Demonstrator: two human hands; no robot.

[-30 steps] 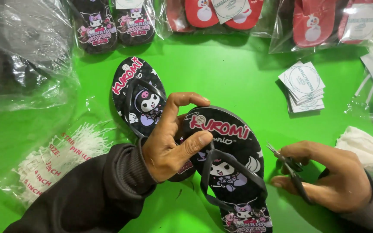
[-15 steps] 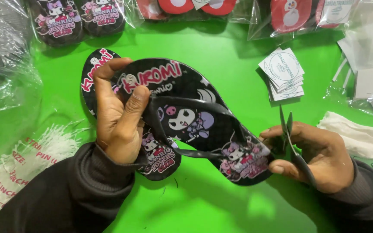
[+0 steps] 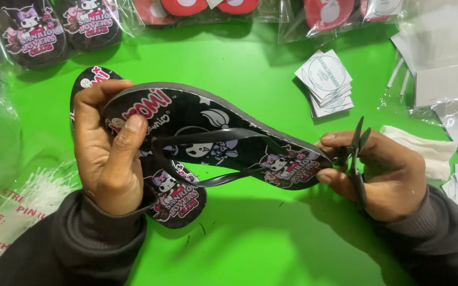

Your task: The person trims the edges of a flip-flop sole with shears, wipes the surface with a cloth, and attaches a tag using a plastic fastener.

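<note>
Two black flip-flops with cartoon prints sit at the centre of the view, over a bright green surface (image 3: 250, 74). The upper flip-flop (image 3: 223, 140) is lifted and tilted, its printed footbed facing the camera and its heel end pointing toward 3 o'clock. The left hand (image 3: 109, 153) is closed around its toe end at 9 o'clock, thumb pressed on the footbed and fingers wrapped behind the sole. The second flip-flop (image 3: 173, 193) lies beneath it, its heel showing at 6 o'clock and its toe peeking out at 11 o'clock behind the left hand's fingers; whether that hand also grips it I cannot tell.

The right hand (image 3: 380, 172), at 3 o'clock, is closed around small black scissors (image 3: 355, 159), whose blades point up toward 12 o'clock, just beside the heel of the upper flip-flop; its fingertips touch that heel edge. Both forearms wear dark sleeves.

A stack of square white paper tags (image 3: 327, 82) lies at 1 o'clock, well apart from the hands. A folded white cloth (image 3: 425, 151) rests at 3 o'clock just beyond the right hand. Bagged black flip-flops (image 3: 56, 26) line the far edge at 11 o'clock, bagged red ones (image 3: 329, 13) at 12 to 1 o'clock. A clear bag of white plastic fasteners (image 3: 33, 196) lies at 8 o'clock.
</note>
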